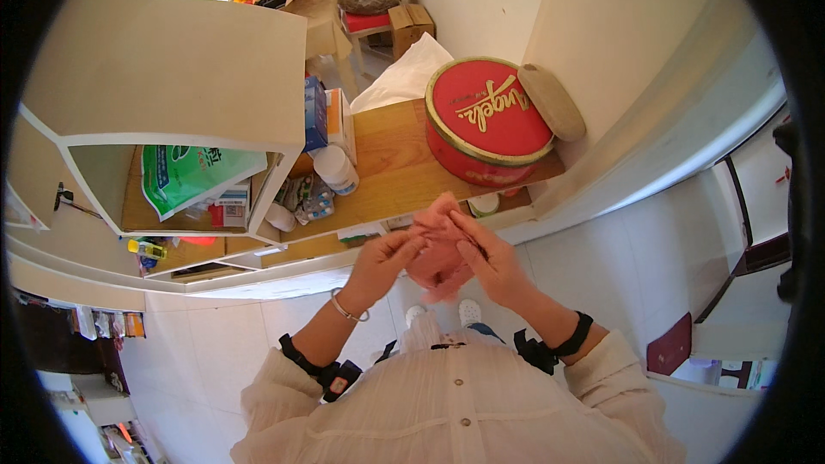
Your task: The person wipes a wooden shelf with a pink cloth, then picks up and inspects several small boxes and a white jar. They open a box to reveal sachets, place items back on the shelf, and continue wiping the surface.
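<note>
Between my hands, in front of the shelf edge, hangs a crumpled pink cloth (433, 267) with a dark spot low on it. My left hand (380, 264) pinches its left side between thumb and fingers. On the other side my right hand (493, 264) grips the cloth's right edge, the thumb on its face. Beyond the cloth, a round red tin (486, 116) with a gold rim and lettering stands on the wooden shelf top (387, 142). A brown oblong object (553, 103) leans against the tin and the wall.
Left of the tin are a white bottle (336, 169), a blue box (315, 114), blister packs (316, 205) and a white-orange carton (341, 122). A green pouch (193, 177) lies in the cubby. Past the shelf stand a cluttered table (319, 16), a chair (367, 22) and a cardboard box (410, 26).
</note>
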Demonstrator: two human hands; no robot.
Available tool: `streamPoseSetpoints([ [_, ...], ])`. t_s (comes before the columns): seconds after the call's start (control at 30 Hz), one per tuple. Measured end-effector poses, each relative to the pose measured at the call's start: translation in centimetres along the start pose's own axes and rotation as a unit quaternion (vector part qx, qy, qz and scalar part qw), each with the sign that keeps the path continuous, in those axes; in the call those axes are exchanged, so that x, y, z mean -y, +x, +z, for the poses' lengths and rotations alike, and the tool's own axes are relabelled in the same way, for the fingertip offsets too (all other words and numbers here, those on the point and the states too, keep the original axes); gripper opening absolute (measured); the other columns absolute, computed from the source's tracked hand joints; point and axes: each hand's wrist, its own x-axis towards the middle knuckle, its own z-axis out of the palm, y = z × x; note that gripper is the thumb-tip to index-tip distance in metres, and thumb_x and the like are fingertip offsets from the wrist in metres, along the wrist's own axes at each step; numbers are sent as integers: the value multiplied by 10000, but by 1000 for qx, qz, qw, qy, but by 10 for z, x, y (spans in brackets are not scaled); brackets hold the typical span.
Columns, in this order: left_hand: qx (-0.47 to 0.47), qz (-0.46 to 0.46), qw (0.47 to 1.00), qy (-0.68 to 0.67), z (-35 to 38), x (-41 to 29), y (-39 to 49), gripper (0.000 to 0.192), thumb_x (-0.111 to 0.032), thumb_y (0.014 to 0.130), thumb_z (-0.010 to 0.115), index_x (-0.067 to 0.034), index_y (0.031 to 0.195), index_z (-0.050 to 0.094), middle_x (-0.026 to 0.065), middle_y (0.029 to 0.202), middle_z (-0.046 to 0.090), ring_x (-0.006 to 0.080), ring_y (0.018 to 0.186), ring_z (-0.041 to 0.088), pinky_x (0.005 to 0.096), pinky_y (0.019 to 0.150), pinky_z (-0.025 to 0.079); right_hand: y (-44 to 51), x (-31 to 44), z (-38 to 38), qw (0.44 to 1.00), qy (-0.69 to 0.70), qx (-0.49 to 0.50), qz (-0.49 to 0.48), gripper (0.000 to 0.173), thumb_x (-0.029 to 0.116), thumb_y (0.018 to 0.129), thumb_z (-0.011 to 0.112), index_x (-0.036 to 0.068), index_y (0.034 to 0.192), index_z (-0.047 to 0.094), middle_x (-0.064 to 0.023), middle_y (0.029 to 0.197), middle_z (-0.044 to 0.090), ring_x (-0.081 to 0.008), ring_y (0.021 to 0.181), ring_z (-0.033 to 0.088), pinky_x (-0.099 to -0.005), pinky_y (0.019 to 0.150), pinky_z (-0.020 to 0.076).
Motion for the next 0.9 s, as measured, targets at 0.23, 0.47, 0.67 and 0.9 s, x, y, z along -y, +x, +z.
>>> streamPoseSetpoints([
  [0.23, -88, 64, 961, -256, -19, -8, -7, 202, -233, 1032, 456, -74, 1090, 567, 53, 1021, 641, 138, 934, 630, 321, 826, 540, 7, 7, -2, 978, 140, -51, 148, 344, 60, 879, 658, 5, 1213, 596, -41, 1048, 647, -85, 929, 584, -227, 801, 483],
  [0.47, -204, 192, 960, 4, -33, -37, 38, 357, -250, 1031, 447, -43, 1322, 449, 114, 1175, 608, 206, 1034, 618, 288, 881, 506, 81, 19, 10, 1000, -7, 5, -19, 585, 68, 876, 649, -30, 1395, 397, -175, 1340, 501, -208, 1196, 510, -327, 1017, 408],
  [0.67, -185, 248, 821, 481, -22, -15, 75, 584, -183, 881, 606, 61, 1371, 403, 305, 1391, 410, 452, 1327, 354, 451, 1106, 310, 79, -33, 26, 939, -333, 86, 0, 718, 183, 905, 572, -46, 1474, 199, -298, 1446, 346, -384, 1344, 379, -409, 1132, 296],
  [0.9, -168, 99, 730, 655, 5, 22, 114, 595, -385, 952, 485, 32, 1374, 440, 267, 1457, 359, 435, 1343, 344, 514, 1125, 241, 65, -73, 12, 910, -399, 51, -101, 325, 108, 870, 531, -20, 1167, 503, -257, 1250, 565, -365, 1219, 534, -395, 1000, 463],
])
